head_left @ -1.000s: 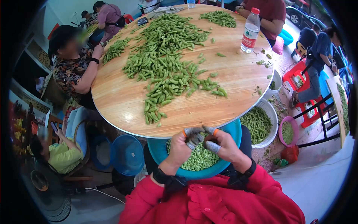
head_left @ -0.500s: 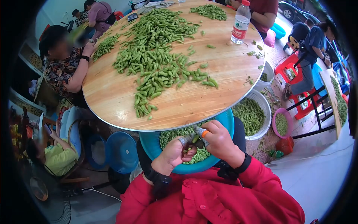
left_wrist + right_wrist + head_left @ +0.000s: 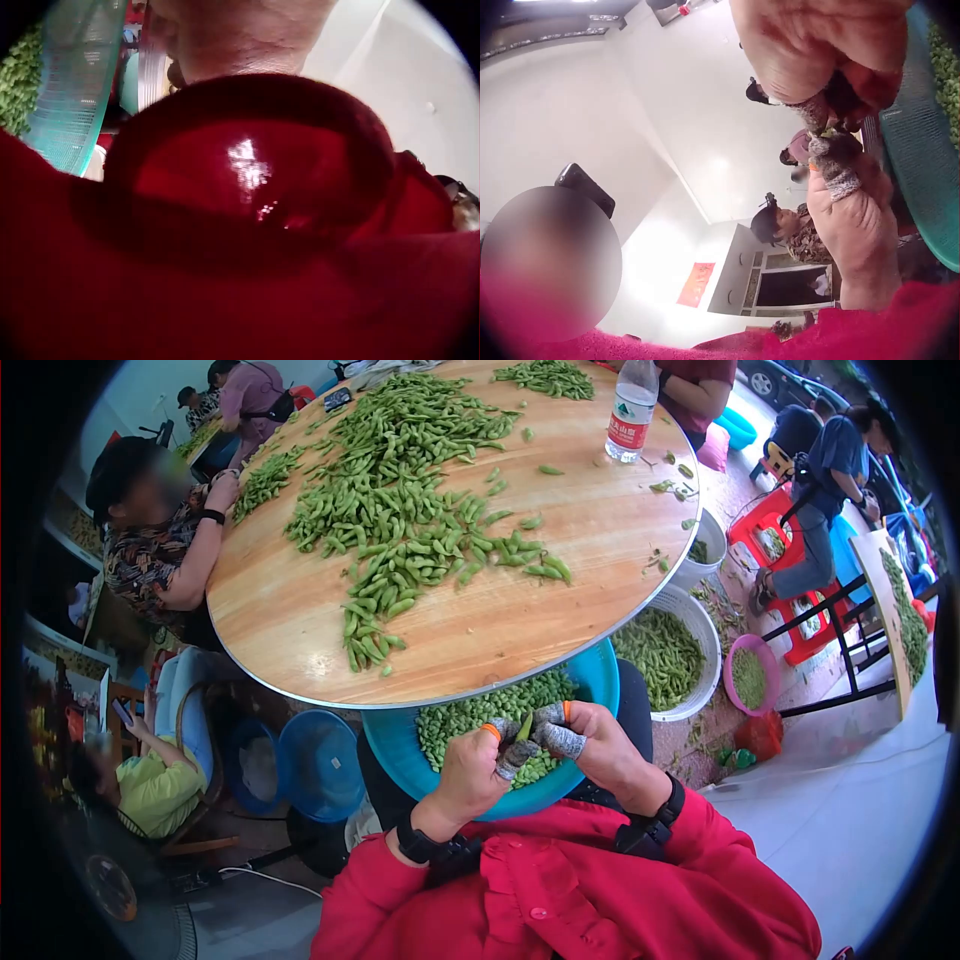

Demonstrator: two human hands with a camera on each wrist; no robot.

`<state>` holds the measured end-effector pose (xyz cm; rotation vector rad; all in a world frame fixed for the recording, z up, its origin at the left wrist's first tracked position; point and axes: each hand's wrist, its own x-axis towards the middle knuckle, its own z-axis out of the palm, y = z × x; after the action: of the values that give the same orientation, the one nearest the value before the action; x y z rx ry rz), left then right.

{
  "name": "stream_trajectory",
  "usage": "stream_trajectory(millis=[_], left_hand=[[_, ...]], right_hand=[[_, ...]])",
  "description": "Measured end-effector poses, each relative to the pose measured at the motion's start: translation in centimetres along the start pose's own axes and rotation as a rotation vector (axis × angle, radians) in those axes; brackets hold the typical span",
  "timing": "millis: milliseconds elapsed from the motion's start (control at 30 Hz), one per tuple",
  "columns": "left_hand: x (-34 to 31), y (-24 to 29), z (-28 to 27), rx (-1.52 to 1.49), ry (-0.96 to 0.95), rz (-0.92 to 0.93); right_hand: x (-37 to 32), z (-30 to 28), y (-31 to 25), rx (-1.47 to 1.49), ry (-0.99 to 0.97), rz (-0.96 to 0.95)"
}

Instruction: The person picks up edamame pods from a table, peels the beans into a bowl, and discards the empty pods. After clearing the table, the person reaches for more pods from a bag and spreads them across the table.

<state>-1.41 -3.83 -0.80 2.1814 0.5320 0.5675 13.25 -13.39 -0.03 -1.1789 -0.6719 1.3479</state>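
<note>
Tabletop point(image 3: 520, 630), round and wood-grained, carried a heap of green pods point(image 3: 390, 490). Teal basin point(image 3: 603, 685), partly under the near edge, contained loose beans point(image 3: 450, 730). White basket point(image 3: 712, 660), also holding pods, stood to the right of the basin. Clear bottle point(image 3: 632, 415) stood upright near the tabletop's right edge. Left hand point(image 3: 470, 770) and right hand point(image 3: 610, 750), grey coverings on thumbs and forefingers, met above the basin; both pinched a single pod point(image 3: 525, 727) between their fingertips

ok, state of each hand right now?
Left hand: closed, pinching a green pod.
Right hand: closed, pinching the same green pod.
</note>
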Motion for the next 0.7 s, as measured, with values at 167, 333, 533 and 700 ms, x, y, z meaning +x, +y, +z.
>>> stream_trajectory(millis=[167,333,533,700], left_hand=[[0.0,0.0,0.0,0.158,-0.023,0.08],[-0.2,0.9,-0.5,0.151,-0.066,0.064],[-0.1,0.7,-0.5,0.281,-0.03,0.098],[0.0,1.4,-0.6,0.406,-0.044,0.136]], right_hand=[[0.0,0.1,-0.1,-0.072,0.009,-0.004],[0.1,0.1,0.4,-0.052,0.016,0.002],[-0.1,0.1,0.0,-0.158,0.047,-0.03],[0.1,0.1,0.3,-0.203,0.071,-0.012]])
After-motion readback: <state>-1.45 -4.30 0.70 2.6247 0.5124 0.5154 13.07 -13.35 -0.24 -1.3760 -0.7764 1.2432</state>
